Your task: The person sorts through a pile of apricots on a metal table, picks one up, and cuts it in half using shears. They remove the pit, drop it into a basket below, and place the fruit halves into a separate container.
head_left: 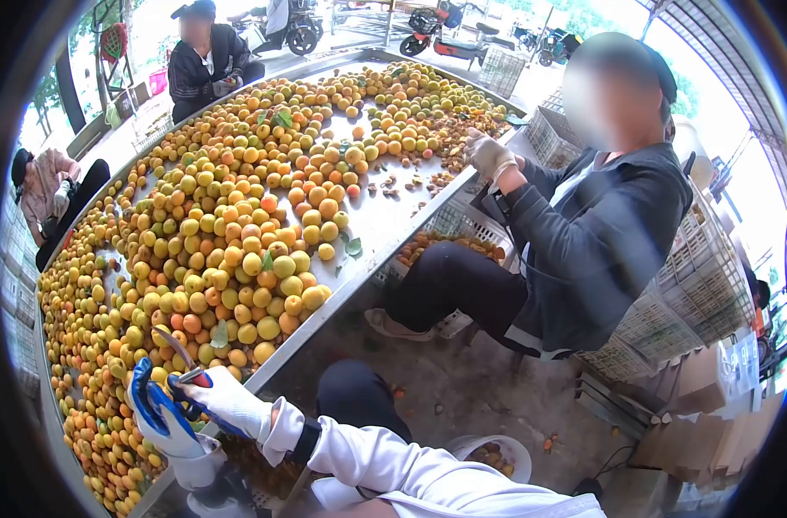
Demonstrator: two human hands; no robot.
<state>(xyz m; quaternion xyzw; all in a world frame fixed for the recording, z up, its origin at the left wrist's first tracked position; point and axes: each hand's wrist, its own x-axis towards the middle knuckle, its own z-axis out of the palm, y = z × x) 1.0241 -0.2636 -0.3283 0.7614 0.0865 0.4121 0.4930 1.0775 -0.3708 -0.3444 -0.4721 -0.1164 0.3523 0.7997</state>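
My right hand (225,403), in a white glove with blue-coated fingers, is closed around a small knife (177,347). Its narrow blade points up and to the left over the fruit, and part of a reddish handle shows near my fingers. Just left of it is my left hand (162,414), gloved the same way, fingers stretched upward and apart from the thumb. I see no fruit in it. Both hands are at the near edge of a large metal table (326,274) heaped with yellow-orange apricots (229,233). A few green leaves (219,334) lie among them.
A co-worker (601,216) with gloved hands sits at the table's right side, near split fruit and pits (462,142). Two other people sit along the far and left sides. Crates (695,268) stand at right. A white bucket (521,457) with fruit pieces is on the floor.
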